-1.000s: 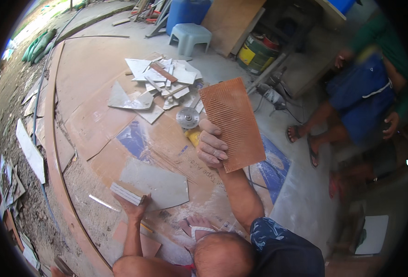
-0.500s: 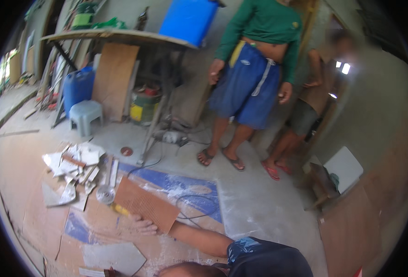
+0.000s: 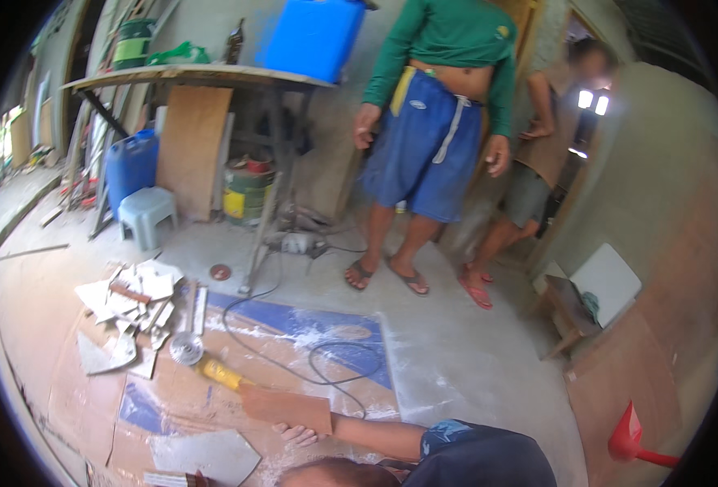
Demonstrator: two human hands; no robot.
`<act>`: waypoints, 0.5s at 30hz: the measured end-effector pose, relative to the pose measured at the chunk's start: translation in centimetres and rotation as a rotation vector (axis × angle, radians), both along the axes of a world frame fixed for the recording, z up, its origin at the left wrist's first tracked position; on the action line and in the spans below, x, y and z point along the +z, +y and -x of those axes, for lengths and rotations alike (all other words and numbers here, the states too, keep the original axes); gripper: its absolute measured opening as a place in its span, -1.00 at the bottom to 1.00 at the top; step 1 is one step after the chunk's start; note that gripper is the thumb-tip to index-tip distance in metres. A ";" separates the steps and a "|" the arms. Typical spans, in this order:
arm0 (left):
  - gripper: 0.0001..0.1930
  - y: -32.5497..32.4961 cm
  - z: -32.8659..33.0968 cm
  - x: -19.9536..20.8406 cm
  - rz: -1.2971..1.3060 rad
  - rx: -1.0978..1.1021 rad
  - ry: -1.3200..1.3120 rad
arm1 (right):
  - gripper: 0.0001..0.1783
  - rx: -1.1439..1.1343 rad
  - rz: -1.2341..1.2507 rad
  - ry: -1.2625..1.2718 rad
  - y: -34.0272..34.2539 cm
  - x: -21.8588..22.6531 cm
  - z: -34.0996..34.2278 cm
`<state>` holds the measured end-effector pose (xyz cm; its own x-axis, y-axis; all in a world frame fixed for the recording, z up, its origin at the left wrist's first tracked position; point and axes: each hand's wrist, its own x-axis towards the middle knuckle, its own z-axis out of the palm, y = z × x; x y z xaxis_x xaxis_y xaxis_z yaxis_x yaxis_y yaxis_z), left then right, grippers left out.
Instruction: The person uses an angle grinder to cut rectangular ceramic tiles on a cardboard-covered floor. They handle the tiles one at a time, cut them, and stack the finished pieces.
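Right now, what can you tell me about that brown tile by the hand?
The brown tile is a flat reddish-brown rectangle that looks like clay or ceramic. It lies nearly flat and a bit slanted on the dusty cardboard. The right hand touches its near edge, and the yellow-handled grinder lies just beyond its far corner.

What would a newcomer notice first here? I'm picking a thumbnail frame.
Probably the bystander in a green shirt and blue shorts, standing at top centre beside a big blue container on the workbench. Low in the picture, a hand rests at a brown tile by the yellow angle grinder.
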<state>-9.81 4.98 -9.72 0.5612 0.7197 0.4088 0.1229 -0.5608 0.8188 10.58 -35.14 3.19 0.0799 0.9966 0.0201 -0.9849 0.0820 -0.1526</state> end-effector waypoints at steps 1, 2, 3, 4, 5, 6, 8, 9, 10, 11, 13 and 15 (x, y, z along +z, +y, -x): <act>0.51 -0.2 0.1 -0.3 0.007 -0.007 -0.006 | -0.60 0.012 0.010 -0.008 -0.4 -0.2 0.0; 0.51 0.2 0.3 -0.5 0.012 -0.008 -0.020 | -0.60 0.029 0.014 -0.023 0.1 -0.6 -0.4; 0.51 0.6 0.4 -0.8 0.038 -0.005 -0.025 | -0.60 0.048 0.028 -0.041 0.7 -0.9 -1.2; 0.51 1.1 1.1 -1.5 0.108 0.050 -0.026 | -0.60 0.081 0.037 -0.069 2.5 -1.3 -2.2; 0.52 0.2 1.9 -1.7 0.199 0.092 -0.020 | -0.60 0.103 0.061 -0.083 3.2 -1.7 -2.2; 0.52 0.8 2.7 -1.8 0.271 0.088 0.061 | -0.60 0.127 0.095 -0.109 3.9 -1.8 -2.5; 0.53 -1.0 1.5 4.7 0.417 0.105 0.287 | -0.59 0.186 0.165 -0.185 5.5 -0.3 -2.4; 0.55 -0.9 0.3 8.7 0.467 0.125 0.429 | -0.59 0.217 0.150 -0.216 6.9 -0.1 -1.9; 0.57 -1.5 -0.8 11.7 0.541 0.137 0.549 | -0.59 0.207 0.167 -0.238 6.8 0.0 -2.1; 0.60 -0.4 -1.1 13.8 0.492 0.085 0.657 | -0.59 0.201 0.154 -0.253 7.2 -0.4 -2.0; 0.57 -1.0 1.7 10.3 0.161 0.276 0.593 | -0.59 0.303 0.120 -0.168 9.3 -2.3 -1.0; 0.30 -0.5 3.5 16.9 0.160 0.256 0.005 | -0.59 0.390 0.174 -0.183 10.2 -1.7 -1.9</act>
